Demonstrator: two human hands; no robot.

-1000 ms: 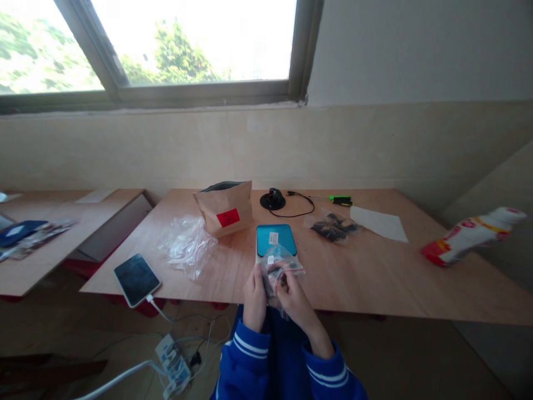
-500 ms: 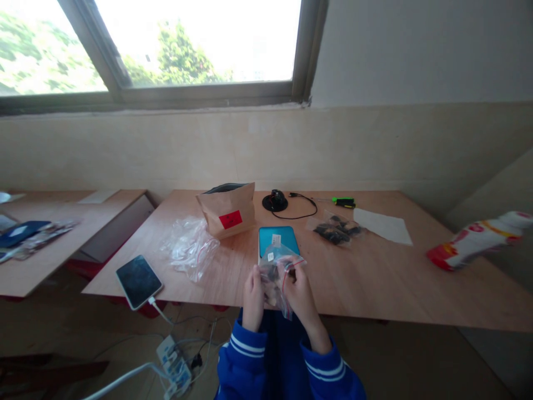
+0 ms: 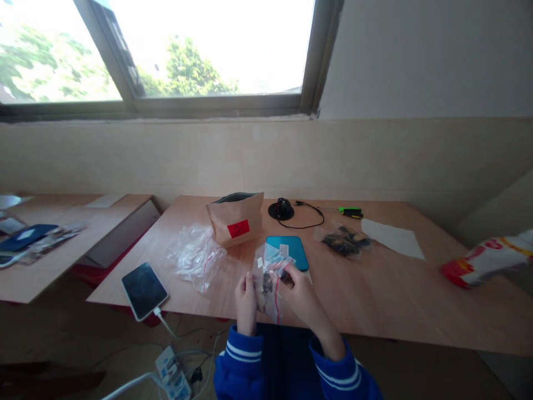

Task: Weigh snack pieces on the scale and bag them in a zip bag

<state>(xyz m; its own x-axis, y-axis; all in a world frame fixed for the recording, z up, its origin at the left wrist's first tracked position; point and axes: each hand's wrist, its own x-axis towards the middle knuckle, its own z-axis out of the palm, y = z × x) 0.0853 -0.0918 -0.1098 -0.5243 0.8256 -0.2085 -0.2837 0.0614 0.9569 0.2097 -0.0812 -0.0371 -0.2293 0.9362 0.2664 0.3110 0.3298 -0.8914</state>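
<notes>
Head camera shows the left hand point(image 3: 245, 293) and the right hand point(image 3: 303, 294) both pinching a small, crinkly clear plastic bag point(image 3: 270, 278) of dark bits, above the near edge of the smooth wooden tabletop point(image 3: 375, 289).

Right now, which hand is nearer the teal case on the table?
Right. The right hand is just in front of the teal case, close to its near edge. The left hand is farther left. Both grip the small bag.

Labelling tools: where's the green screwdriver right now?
Head view: the green screwdriver lies near the far edge of the table, right of centre, between the black cable and the white paper sheet, just behind the bag of dark parts.
</notes>
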